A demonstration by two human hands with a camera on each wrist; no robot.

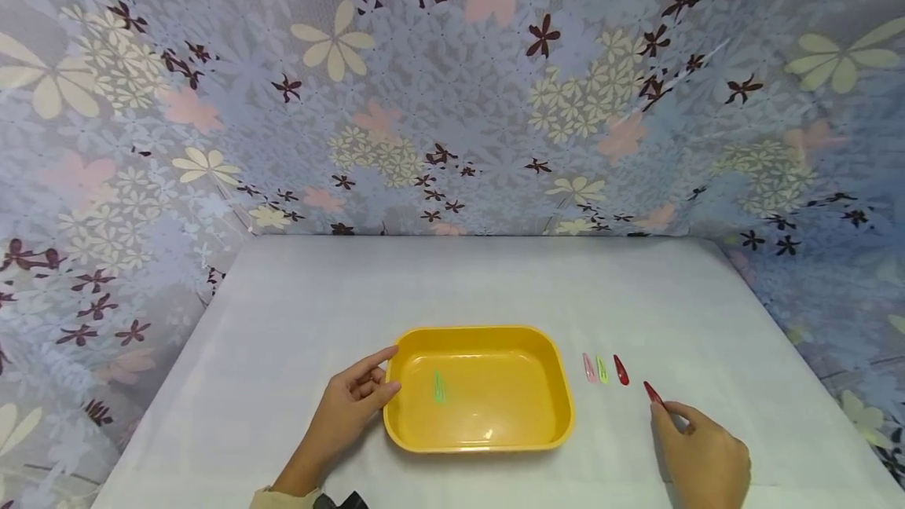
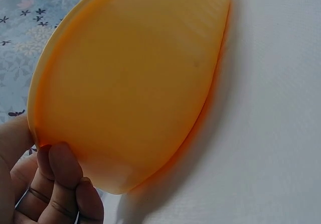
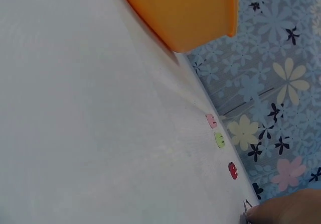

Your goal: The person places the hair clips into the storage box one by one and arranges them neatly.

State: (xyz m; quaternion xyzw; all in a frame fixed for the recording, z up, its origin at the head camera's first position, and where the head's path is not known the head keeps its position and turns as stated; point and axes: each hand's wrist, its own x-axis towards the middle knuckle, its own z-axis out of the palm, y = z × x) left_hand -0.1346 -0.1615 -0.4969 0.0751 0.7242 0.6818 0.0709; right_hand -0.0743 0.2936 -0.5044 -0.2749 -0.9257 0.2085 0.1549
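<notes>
Right fingers [image 1: 665, 428] pinch a red snap clip [image 1: 654, 393]; left fingers [image 1: 371, 361] grip the yellow tray [image 1: 502, 413]. One green clip [image 1: 439, 388] lies inside; pink, lime and red clips [image 1: 602, 370], left of the right fingers, apparently remain.

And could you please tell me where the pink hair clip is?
In the head view, the pink hair clip lies just right of the yellow tray, beside the lime clip.

The right hand [image 1: 705, 450] hides 1 end of its red clip [image 1: 653, 392]; the right wrist view crops the tray [image 3: 185, 13]
</notes>
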